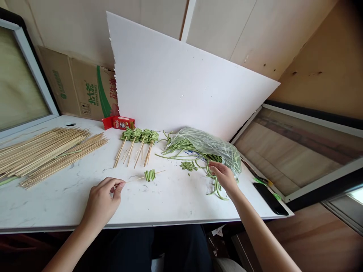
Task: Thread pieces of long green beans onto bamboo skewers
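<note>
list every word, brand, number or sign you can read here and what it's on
"北大荒": green, on the cardboard box
"花生油": red, same box, at its right side
Small Latin letters under the green brand, the green print at left and the framed symbols: too small or blurred
Red box: print too small to read
Blue print by the plastic bag: unreadable
No numbers readable

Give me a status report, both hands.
Left hand pinching skewer, bean pieces threaded crosswise. Right hand at long beans by bag, grip unclear. Cut pile between skewer and right hand.
</note>
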Tool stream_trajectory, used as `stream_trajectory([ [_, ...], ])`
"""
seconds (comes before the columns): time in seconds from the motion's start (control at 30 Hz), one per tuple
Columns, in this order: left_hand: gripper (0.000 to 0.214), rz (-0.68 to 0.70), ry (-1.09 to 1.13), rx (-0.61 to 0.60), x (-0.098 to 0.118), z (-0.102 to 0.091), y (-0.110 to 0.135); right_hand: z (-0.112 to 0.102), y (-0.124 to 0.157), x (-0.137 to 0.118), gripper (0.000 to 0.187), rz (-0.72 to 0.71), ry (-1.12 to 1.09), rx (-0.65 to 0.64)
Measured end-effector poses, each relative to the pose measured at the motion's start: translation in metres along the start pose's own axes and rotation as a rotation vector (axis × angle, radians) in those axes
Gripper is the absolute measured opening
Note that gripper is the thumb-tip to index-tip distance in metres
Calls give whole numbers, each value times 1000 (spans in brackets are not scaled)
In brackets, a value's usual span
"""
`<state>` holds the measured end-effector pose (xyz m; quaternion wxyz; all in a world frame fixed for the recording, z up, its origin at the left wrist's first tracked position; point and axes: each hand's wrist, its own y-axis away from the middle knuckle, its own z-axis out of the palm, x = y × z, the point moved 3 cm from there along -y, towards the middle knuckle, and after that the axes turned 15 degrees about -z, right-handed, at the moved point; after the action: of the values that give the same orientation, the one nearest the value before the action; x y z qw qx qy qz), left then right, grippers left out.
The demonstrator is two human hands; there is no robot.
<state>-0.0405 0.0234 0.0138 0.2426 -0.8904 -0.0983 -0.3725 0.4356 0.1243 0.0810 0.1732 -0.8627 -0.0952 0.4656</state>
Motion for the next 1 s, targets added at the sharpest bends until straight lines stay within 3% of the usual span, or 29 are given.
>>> stream_trajectory([
  [0.17,23,-19,29,-45,-18,-6,-12,29,-41,-4,38,-179,477,-326],
  [0.47,23,-22,87,-154,-33,-5,-19,100,-111,-11,41,-504,838,-584],
  [0.6,23,-54,120,-160,-33,-4,-19,136,-129,-13,52,-585,928,-678],
  [0.7,24,-62,144,-159,-32,-4,-20,152,-135,-14,46,-603,988,-716],
  [0.83,22,-68,162,-158,-32,-5,-20,152,-144,-19,30,-587,1043,-697],
  [1.0,20,-89,158,-165,-33,-4,-19,114,-171,-41,30,-525,1053,-537],
])
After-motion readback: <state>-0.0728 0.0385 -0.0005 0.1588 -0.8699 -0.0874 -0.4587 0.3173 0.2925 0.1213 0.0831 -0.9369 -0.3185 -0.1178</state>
